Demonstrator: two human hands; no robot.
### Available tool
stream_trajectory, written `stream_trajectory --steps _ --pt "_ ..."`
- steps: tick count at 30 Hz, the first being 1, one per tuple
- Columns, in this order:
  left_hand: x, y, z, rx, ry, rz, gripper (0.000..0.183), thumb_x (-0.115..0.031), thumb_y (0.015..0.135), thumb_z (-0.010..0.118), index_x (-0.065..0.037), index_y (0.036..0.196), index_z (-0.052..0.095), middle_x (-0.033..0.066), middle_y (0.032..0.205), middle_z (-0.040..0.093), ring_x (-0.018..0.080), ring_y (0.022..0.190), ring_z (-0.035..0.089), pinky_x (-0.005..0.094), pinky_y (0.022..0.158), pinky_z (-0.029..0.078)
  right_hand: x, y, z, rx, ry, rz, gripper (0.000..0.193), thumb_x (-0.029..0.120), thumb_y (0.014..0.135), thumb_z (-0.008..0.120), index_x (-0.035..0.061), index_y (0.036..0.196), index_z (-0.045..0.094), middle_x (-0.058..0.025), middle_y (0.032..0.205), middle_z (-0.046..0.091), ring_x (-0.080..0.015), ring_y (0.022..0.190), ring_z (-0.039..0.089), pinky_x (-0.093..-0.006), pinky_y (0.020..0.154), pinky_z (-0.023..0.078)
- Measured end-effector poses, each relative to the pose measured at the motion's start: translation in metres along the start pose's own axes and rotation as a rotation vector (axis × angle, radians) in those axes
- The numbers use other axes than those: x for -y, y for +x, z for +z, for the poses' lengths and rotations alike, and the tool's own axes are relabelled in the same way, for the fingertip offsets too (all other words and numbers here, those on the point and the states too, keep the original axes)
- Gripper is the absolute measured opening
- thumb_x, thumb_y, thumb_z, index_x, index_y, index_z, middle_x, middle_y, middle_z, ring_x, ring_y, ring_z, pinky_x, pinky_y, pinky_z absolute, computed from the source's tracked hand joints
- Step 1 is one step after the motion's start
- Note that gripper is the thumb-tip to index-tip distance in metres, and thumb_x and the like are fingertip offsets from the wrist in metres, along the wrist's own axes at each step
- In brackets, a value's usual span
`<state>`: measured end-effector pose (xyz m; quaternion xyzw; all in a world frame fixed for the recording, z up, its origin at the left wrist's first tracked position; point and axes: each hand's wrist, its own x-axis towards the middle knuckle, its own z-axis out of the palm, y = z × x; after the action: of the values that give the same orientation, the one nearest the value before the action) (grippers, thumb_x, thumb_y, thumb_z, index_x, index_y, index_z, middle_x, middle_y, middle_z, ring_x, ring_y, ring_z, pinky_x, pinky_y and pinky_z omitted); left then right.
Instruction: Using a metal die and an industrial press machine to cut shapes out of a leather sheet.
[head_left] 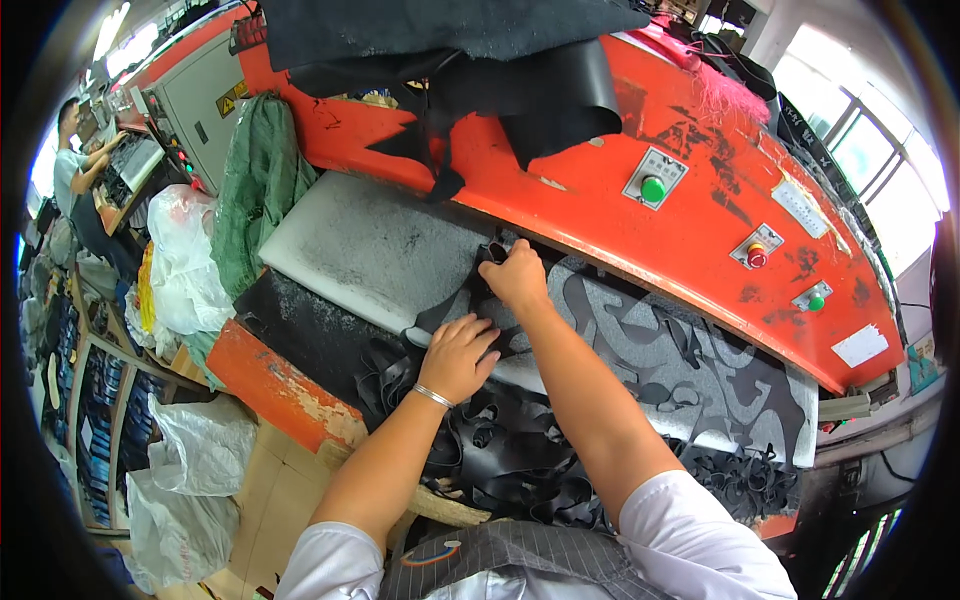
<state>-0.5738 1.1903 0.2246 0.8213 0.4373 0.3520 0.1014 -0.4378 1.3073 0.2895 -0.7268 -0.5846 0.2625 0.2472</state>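
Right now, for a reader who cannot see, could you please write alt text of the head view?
A person's right hand is at the edge of black cut-out sheeting on a pale board, the left hand spread nearby. Beyond stands an orange-red machine with green buttons and a red one.

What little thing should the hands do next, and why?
Maybe lift the black cut-up sheet gently off the pale pad: the right hand seems to pinch it near the far side, the left hand is close by, and much of it lies spread there.
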Motion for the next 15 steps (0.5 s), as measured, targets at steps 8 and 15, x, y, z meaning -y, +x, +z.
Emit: stream_trajectory --steps 8,15 --pt "-0.012 0.016 0.0 -0.002 -0.018 -0.015 0.032 -0.024 0.084 0.066 -0.008 0.112 0.068 0.0099 0.12 0.063 0.0311 0.123 0.051 0.0446 0.102 0.038 -0.018 -0.023 -0.025 0.054 0.223 0.041 0.076 0.036 0.076 0.077 -0.0103 0.126 0.043 -0.0321 0.125 0.05 -0.0415 0.108 0.059 -0.0441 0.093 0.049" --pt "-0.048 0.08 -0.02 -0.116 -0.237 -0.075 0.017 -0.017 0.086 0.065 -0.004 0.096 0.07 0.0131 0.094 0.068 0.0326 0.092 0.064 0.0385 0.082 0.05 -0.193 -0.087 -0.194 -1.014 0.154 -0.311 0.051 0.032 0.098 0.054 -0.0041 0.133 0.046 -0.0193 0.134 0.047 -0.0316 0.125 0.046 -0.0417 0.109 0.032"
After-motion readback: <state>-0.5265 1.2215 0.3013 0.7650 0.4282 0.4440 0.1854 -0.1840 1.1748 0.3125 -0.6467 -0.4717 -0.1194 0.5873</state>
